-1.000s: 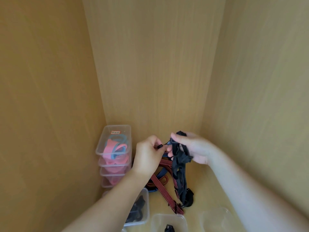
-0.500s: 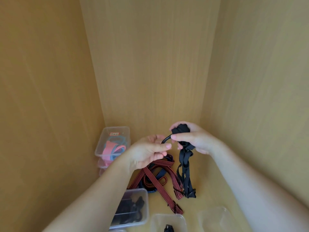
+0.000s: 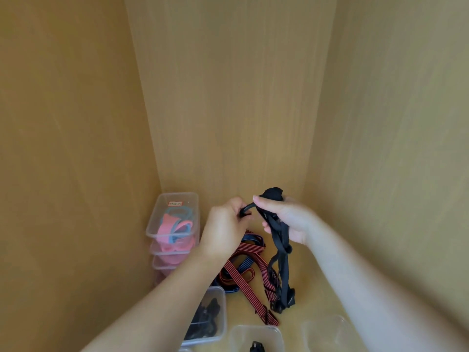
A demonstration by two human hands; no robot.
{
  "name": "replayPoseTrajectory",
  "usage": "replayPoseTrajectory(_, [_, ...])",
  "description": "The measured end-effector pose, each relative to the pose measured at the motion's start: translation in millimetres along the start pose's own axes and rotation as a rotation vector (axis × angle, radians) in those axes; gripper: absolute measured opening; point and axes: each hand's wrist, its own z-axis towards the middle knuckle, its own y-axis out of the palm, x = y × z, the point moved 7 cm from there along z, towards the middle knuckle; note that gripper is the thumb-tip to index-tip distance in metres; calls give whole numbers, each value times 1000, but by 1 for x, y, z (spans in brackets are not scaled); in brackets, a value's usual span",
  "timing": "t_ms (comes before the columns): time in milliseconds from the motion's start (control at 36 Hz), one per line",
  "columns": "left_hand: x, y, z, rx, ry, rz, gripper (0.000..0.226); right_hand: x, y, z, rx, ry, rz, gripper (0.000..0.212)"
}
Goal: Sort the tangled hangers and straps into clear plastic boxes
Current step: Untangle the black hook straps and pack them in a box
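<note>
Two hands worked above the wooden cabinet floor [image 3: 313,298]: the right hand [image 3: 288,219] gripped the bunched top of a black strap [image 3: 281,252], its tail dangling to the floor, and the left hand [image 3: 224,229] pinched a loop of that strap, fingers curled tight. Red-striped straps [image 3: 243,282] lay tangled beneath. Stacked clear boxes [image 3: 158,222] of pink bands stood in the left corner.

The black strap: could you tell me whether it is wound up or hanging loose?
Mostly loose: the black strap is wadded atop the right hand; the rest dangles.
</note>
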Motion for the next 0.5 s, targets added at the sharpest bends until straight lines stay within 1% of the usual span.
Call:
replayPoseTrajectory(111, [6, -4, -1, 39, 113, 150, 11, 1, 3, 0, 49, 12, -16, 43])
replayPoseTrajectory(167, [9, -3, -3, 37, 149, 162, 11, -2, 3, 0, 87, -33, -35, 43])
replayPoseTrajectory(222, [7, 1, -3, -30, 126, 54, 13, -8, 1, 1, 106, -109, -42, 39])
replayPoseTrajectory(250, [5, 5, -4, -112, 83, -57, 16, -11, 0, 1, 104, -145, -42, 36])
replayPoseTrajectory(306, [3, 16, -6, -315, -21, -329, 9, -16, -4, 0, 96, -192, -64, 32])
replayPoseTrajectory(333, [4, 18, -8, -377, -59, -416, 8, -19, -6, 0, 90, -202, -82, 29])
replayPoseTrajectory(389, [4, 18, -10, -425, -128, -511, 16, -22, -8, 0, 65, -210, -113, 22])
replayPoseTrajectory(444, [2, 18, -9, -439, -174, -571, 18, -23, -8, 0, 42, -222, -148, 21])
replayPoseTrajectory(500, [1, 17, -8, -438, -184, -578, 15, -24, -6, 1, 37, -227, -171, 21])
